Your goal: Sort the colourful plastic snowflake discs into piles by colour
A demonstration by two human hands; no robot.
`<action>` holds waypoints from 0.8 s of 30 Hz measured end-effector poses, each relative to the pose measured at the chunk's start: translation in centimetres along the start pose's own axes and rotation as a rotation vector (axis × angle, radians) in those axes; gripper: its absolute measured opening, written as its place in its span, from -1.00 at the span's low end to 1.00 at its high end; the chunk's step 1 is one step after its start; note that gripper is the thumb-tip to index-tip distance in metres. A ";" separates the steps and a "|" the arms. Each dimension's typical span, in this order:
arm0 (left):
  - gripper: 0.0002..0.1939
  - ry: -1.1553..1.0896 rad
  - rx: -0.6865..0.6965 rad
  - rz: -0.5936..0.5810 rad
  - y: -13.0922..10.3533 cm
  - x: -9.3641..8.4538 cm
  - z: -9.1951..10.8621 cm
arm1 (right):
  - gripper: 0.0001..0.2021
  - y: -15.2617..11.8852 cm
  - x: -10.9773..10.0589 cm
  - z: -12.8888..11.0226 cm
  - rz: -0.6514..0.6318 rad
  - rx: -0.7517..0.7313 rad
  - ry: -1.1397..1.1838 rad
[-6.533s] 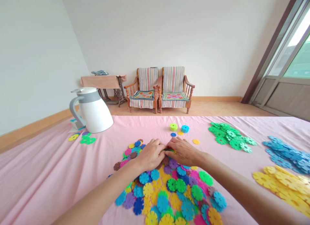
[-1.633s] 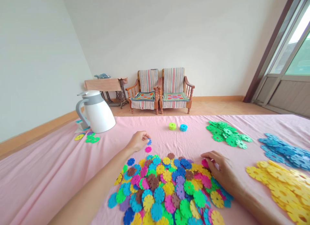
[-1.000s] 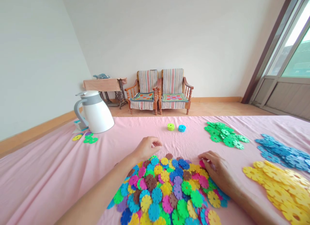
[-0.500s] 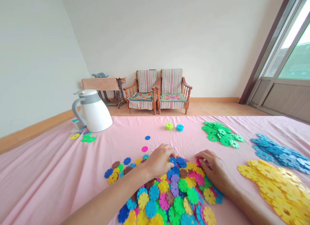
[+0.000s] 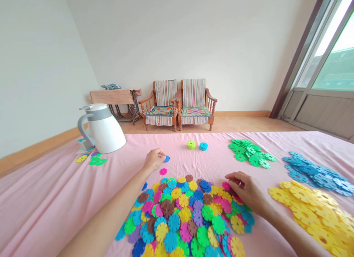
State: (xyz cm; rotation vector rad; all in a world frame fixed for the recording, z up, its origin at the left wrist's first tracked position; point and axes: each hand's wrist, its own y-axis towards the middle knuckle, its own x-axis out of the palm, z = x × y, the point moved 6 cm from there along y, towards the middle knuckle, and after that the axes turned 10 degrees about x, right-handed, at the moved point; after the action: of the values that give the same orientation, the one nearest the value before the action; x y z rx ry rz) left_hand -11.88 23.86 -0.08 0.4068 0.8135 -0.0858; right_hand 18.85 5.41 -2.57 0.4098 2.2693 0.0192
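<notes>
My left hand [image 5: 155, 159] is stretched out beyond the pile, fingers pinched at the left edge of a blue snowflake disc [image 5: 167, 159]. The fingertips partly hide that disc, and I cannot tell if there is another under it. Just nearer lies a single pink disc [image 5: 163, 171]. My right hand [image 5: 243, 187] rests at the right edge of the mixed pile of notched plastic discs [image 5: 174, 222], its fingers curved and apart. A pink disc [image 5: 226, 185] lies right by its thumb and fingertips. The pile has blue, yellow, green, pink, purple and brown discs.
Beyond the pile stand a lime-green stack [image 5: 191, 144] and a light-blue stack [image 5: 203, 146]. Green [image 5: 250, 151], blue [image 5: 315, 171] and yellow [image 5: 315, 212] heaps lie to the right. A white jug [image 5: 106, 131] stands at left, with several green discs [image 5: 97, 160] before it.
My left hand has moved from the pile forward and left to the lone blue disc, uncovering discs in the pile's middle. My right hand stays nearly still at the pile's right edge.
</notes>
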 end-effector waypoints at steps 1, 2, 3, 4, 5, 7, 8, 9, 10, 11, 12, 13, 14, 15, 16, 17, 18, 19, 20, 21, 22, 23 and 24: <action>-0.90 0.009 -0.003 0.005 -0.1 -0.1 -0.2 | -0.76 0.1 0.0 0.2 -0.006 0.005 0.000; -0.88 0.018 -0.002 0.011 -0.2 -0.4 -0.3 | -0.75 0.1 0.1 0.4 -0.014 0.008 0.002; -0.85 0.024 0.004 0.018 -0.4 -0.7 -0.2 | -0.75 0.2 0.1 0.6 -0.022 0.009 0.005; -0.82 0.029 0.011 0.020 -0.7 -1.1 0.0 | -0.75 0.2 0.1 0.7 -0.032 0.009 0.008; -0.80 0.029 0.022 0.017 -1.1 -1.5 0.3 | -0.76 0.3 0.0 0.8 -0.043 0.009 0.012; -0.79 0.018 0.056 -0.007 -2.3 -2.5 1.2 | -0.77 0.3 -0.3 0.9 -0.067 0.028 0.018; -0.80 0.007 0.079 -0.024 -3.2 -3.0 1.8 | -0.76 0.3 -0.6 1.0 -0.085 0.046 0.017; -0.80 -0.006 0.106 -0.042 -4.2 -3.4 2.5 | -0.76 0.3 -0.9 1.0 -0.105 0.065 0.013; -0.80 -0.016 0.126 -0.055 -5.4 -3.9 3.2 | -0.75 0.2 -1.2 1.1 -0.128 0.082 0.006; -0.79 -0.027 0.145 -0.071 -6.7 -4.3 3.8 | -0.74 0.2 -1.5 1.1 -0.151 0.093 -0.002; -0.78 -0.047 0.170 -0.094 -8.1 -4.6 4.5 | -0.74 0.1 -1.8 1.0 -0.175 0.096 -0.008; -0.78 -0.061 0.174 -0.100 -9.4 -4.8 4.9 | -0.74 0.0 -1.9 0.9 -0.197 0.090 -0.012; -0.78 -0.080 0.172 -0.110 -10.5 -5.0 5.1 | -0.75 -0.1 -2.1 0.8 -0.217 0.081 -0.014; -0.77 -0.098 0.174 -0.131 -11.5 -5.0 5.3 | -0.77 -0.2 -2.1 0.7 -0.233 0.071 -0.014; -0.76 -0.107 0.169 -0.137 -12.3 -5.0 5.3 | -0.79 -0.3 -2.1 0.5 -0.246 0.060 -0.014; -0.77 -0.107 0.167 -0.134 -12.8 -5.0 5.3 | -0.81 -0.3 -2.0 0.3 -0.254 0.049 -0.015; -0.77 -0.096 0.166 -0.119 -13.1 -5.0 5.1 | -0.82 -0.4 -1.9 0.2 -0.257 0.040 -0.018; -0.77 -0.076 0.168 -0.097 -13.2 -5.0 5.0 | -0.83 -0.4 -1.8 0.1 -0.257 0.034 -0.026; -0.78 -0.052 0.174 -0.072 -13.1 -5.0 4.8 | -0.84 -0.4 -1.7 0.0 -0.257 0.030 -0.036; -0.78 -0.028 0.181 -0.053 -13.0 -5.0 4.6 | -0.85 -0.4 -1.7 0.0 -0.259 0.028 -0.044; -0.78 -0.009 0.188 -0.040 -12.8 -4.9 4.4 | -0.87 -0.4 -1.6 0.0 -0.265 0.027 -0.046; -0.78 0.003 0.194 -0.033 -12.6 -4.7 4.2 | -0.88 -0.4 -1.5 0.1 -0.273 0.029 -0.041; -0.78 0.008 0.199 -0.030 -12.5 -4.6 4.1 | -0.90 -0.4 -1.4 0.2 -0.285 0.034 -0.029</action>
State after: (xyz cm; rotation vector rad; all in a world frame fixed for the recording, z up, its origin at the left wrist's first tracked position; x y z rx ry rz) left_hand -15.11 10.45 1.76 0.5829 0.8220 -0.1944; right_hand 19.77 4.62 -1.78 0.1008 2.2818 -0.1699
